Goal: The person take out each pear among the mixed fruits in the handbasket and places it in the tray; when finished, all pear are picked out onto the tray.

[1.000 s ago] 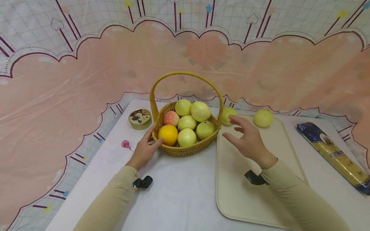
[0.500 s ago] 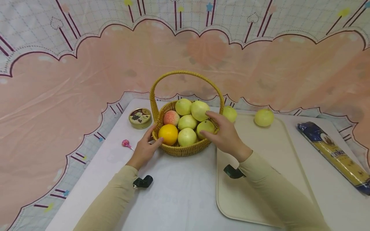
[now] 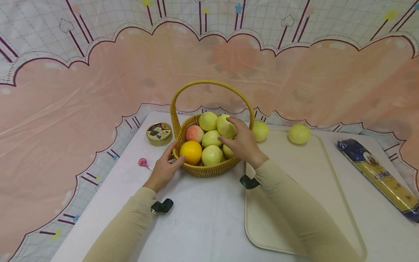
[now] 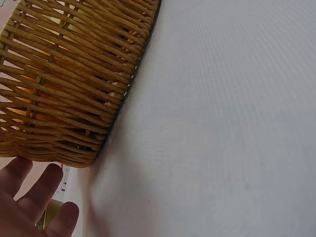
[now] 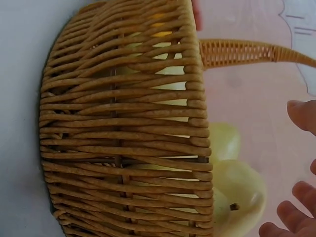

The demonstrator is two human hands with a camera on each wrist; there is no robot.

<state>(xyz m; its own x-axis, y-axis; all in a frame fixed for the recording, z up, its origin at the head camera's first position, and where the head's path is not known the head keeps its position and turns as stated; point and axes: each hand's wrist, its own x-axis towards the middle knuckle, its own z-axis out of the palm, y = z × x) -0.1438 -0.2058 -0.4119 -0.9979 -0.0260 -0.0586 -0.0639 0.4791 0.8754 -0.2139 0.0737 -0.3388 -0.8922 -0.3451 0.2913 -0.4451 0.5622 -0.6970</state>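
Note:
In the head view, a yellow wicker basket (image 3: pixel 209 171) with a tall hoop handle holds several pale green round fruits (image 3: pixel 212 155), a pinkish peach (image 3: pixel 194 134) and an orange (image 3: pixel 190 153). My left hand (image 3: pixel 163 169) holds the basket's left end, thumb at the front rim beside the orange. The left wrist view shows its fingertips (image 4: pixel 52 173) at the woven wall. My right hand (image 3: pixel 243 142) reaches over the basket's right side, thumb and fingers parted above the fruit and partly hiding a green one. In the right wrist view, its fingers (image 5: pixel 291 217) are spread beyond the rim.
A beige tray (image 3: pixel 294 203) lies right of the basket. One green fruit (image 3: pixel 299 133) rests at its far end, another (image 3: pixel 260 131) just behind the basket. A round tin (image 3: pixel 159 133) and pink lollipop (image 3: pixel 143 162) lie left; a long yellow-blue packet (image 3: pixel 379 178) lies right.
My right hand has moved left from above the tray to over the fruit in the basket. My left hand has stayed at the basket's left end.

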